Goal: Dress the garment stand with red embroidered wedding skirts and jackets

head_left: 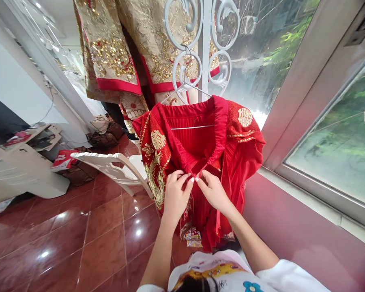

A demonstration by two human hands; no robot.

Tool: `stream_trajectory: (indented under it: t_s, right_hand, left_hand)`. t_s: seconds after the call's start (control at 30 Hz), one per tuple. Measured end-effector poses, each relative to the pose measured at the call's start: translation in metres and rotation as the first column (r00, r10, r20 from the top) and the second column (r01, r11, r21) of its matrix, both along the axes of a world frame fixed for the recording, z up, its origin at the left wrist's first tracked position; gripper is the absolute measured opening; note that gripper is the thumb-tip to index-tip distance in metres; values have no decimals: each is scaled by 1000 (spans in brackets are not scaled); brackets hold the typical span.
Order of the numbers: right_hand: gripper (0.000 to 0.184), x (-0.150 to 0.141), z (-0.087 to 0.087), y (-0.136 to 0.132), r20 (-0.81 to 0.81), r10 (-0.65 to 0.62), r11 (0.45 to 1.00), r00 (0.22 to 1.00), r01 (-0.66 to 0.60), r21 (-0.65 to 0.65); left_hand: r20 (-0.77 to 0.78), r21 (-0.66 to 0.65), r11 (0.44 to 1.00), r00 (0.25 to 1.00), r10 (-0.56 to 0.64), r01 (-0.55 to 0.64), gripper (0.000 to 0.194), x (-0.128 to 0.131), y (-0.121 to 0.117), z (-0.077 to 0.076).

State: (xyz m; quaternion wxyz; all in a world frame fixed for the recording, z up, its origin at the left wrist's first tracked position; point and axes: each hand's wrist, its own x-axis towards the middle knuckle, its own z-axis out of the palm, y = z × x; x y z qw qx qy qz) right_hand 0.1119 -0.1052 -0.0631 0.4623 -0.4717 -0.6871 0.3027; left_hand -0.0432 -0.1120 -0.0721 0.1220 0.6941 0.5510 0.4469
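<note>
A red skirt (240,158) with gold embroidery and a gathered waistband hangs from a thin wire hanger (192,85). My left hand (178,192) pinches the front of the waistband between thumb and fingers. Right beside it, my right hand (212,190) also pinches the waistband edge, and the two thumbs nearly meet. Red ties or ribbons hang below my hands. Whether a small fastening lies between the fingertips, I cannot make out.
Behind the skirt, gold-sequinned garments (112,52) hang near a white scrollwork metal rack (205,48). A white chair (121,170) stands at left on the tiled floor (103,239). At right is a metal-framed window (292,134); a white desk (27,162) stands far left.
</note>
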Motion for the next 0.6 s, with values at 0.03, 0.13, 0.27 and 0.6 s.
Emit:
stream_trajectory:
  t_s: [0.03,0.13,0.27,0.6]
  right_hand:
    - [18,-1,0,0,-2,-5,1000,1000,5,4]
    - [19,1,1,1,-2,-45,999,999,45,24]
    - [27,15,16,6,126,-75,996,989,67,64]
    - [27,98,94,30,184,-42,965,982,-8,261]
  left_hand:
    - [32,12,998,998,-59,59,27,12,3,4]
    - [225,-77,959,942,-251,274,33,35,13,7]
    - [372,-159,928,891,-261,338,41,34,26,12]
    - [200,162,987,979,-25,-8,33,-25,40,92]
